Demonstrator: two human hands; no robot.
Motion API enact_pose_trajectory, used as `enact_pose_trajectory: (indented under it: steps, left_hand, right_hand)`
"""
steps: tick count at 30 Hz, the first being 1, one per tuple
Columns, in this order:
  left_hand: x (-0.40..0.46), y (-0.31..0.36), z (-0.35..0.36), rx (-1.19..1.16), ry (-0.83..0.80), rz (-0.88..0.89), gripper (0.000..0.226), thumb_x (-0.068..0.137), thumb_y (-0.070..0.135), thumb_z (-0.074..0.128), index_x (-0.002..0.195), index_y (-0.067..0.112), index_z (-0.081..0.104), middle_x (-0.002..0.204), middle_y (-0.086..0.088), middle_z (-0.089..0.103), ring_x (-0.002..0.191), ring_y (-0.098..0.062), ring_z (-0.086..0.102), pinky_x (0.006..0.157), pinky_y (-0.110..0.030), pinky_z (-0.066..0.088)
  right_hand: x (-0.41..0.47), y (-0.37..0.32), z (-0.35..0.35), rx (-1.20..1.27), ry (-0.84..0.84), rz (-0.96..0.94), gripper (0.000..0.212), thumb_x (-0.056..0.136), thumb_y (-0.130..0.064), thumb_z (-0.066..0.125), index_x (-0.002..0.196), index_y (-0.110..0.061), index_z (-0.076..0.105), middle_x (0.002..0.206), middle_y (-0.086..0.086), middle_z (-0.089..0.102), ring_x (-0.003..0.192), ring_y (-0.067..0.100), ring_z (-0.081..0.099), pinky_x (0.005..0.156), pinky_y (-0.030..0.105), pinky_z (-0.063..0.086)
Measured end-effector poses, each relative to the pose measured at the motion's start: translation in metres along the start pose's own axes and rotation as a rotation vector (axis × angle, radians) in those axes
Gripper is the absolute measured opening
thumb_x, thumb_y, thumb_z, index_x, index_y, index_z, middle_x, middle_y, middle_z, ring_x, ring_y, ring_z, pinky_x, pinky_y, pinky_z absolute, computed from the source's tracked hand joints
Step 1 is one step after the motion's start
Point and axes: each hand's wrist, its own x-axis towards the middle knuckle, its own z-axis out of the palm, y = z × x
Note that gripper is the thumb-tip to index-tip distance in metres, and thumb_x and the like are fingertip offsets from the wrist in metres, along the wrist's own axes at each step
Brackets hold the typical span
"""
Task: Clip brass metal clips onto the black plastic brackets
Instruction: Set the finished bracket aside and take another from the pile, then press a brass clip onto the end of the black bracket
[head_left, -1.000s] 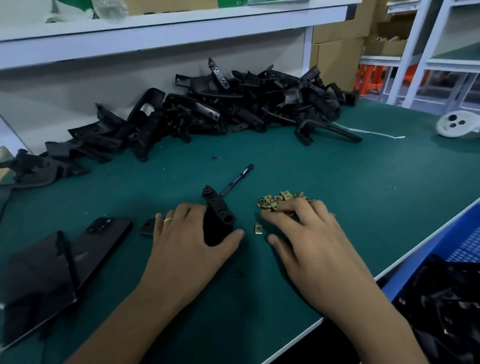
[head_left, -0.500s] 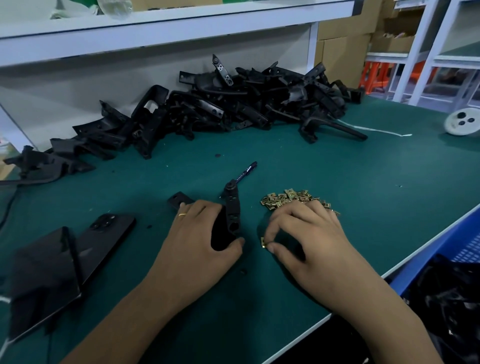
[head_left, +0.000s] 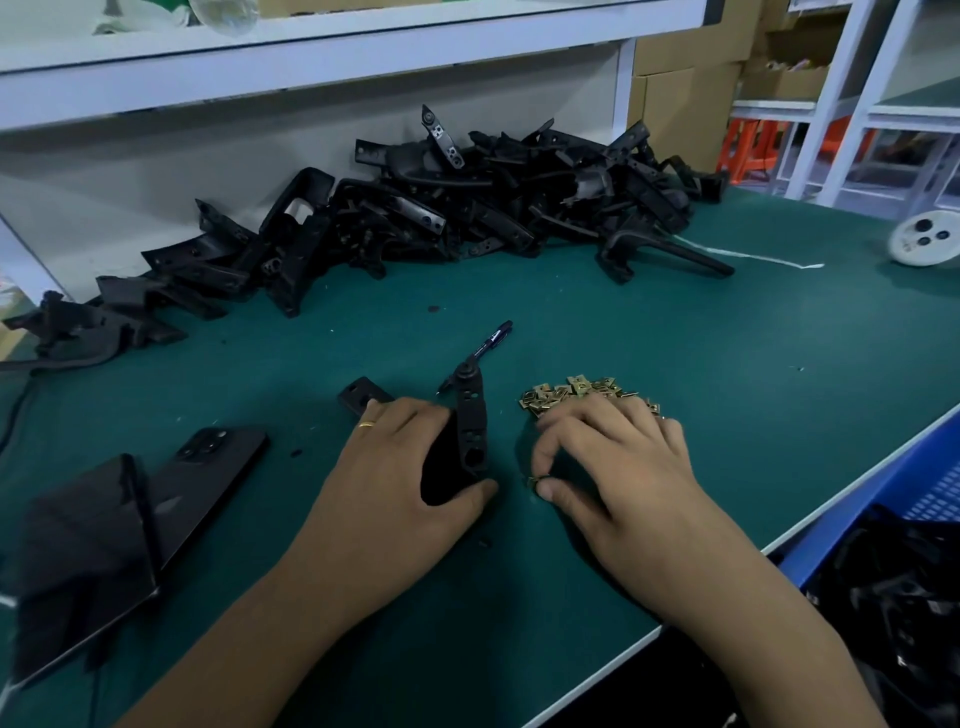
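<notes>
Bracket (head_left: 470, 428), black plastic, stands propped on the green table (head_left: 675, 353) in your left hand (head_left: 395, 483), whose fingers curl over its left side while the thumb presses at its near end. Its long axis runs away from you, near end by the thumb, rounded far end pointing toward the pen (head_left: 491, 338) lying beyond it. The face with the holes is turned to the right, toward your other hand.

Moving right, one brass clip (head_left: 533, 482) sits pinched between the thumb and forefinger of your right hand (head_left: 623, 467), low against the table. The clip lies just beside the bracket's near end, to its right, with a narrow gap of bare table between them. Which way the clip's open mouth faces cannot be told; it is too small.

Beyond your right fingers (head_left: 597, 415) lies the heap of loose clips (head_left: 576, 392), partly covered by them.

Judgement: the clip needs a short travel leftward to reach the bracket, and the right hand, already holding it, is the one placed to make it.
</notes>
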Motion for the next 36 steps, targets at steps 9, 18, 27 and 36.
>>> enact_pose_trajectory:
  steps: [9, 18, 27, 36]
  left_hand:
    - [0.004, 0.007, -0.007, 0.197, 0.037, 0.362, 0.06, 0.079, 0.047, 0.076, 0.128, 0.016, 0.061, 0.132, 0.01, 0.056, 0.145, -0.014, 0.042, 0.128, -0.047, 0.02]
    - [0.002, 0.015, -0.01, 0.197, 0.034, 0.381, 0.059, 0.08, 0.047, 0.073, 0.129, 0.016, 0.063, 0.134, 0.01, 0.057, 0.146, -0.013, 0.04, 0.128, -0.048, 0.019]
    - [0.001, 0.017, -0.006, 0.159, 0.043, 0.386, 0.062, 0.08, 0.046, 0.08, 0.132, 0.017, 0.061, 0.134, 0.011, 0.056, 0.146, -0.011, 0.039, 0.127, -0.049, 0.021]
    - [0.0, 0.018, -0.005, 0.181, 0.034, 0.382, 0.061, 0.08, 0.047, 0.08, 0.131, 0.017, 0.063, 0.133, 0.011, 0.057, 0.145, -0.013, 0.04, 0.127, -0.05, 0.021]
  right_hand:
    - [0.0, -0.004, -0.009, 0.907, 0.209, 0.14, 0.012, 0.095, -0.01, 0.072, 0.095, -0.021, 0.07, 0.085, 0.003, 0.069, 0.078, 0.015, 0.065, 0.075, 0.021, 0.05]
    - [0.003, -0.004, -0.008, 0.977, 0.254, 0.15, 0.013, 0.089, -0.004, 0.075, 0.092, -0.017, 0.076, 0.08, 0.001, 0.07, 0.073, 0.012, 0.066, 0.073, 0.018, 0.051]
    - [0.002, -0.006, -0.01, 0.989, 0.26, 0.118, 0.011, 0.088, -0.003, 0.076, 0.092, -0.013, 0.076, 0.08, 0.004, 0.072, 0.072, 0.014, 0.067, 0.073, 0.021, 0.053]
    - [0.002, -0.005, -0.009, 1.018, 0.26, 0.108, 0.008, 0.086, -0.006, 0.076, 0.092, -0.011, 0.076, 0.078, 0.007, 0.07, 0.071, 0.014, 0.065, 0.072, 0.02, 0.051]
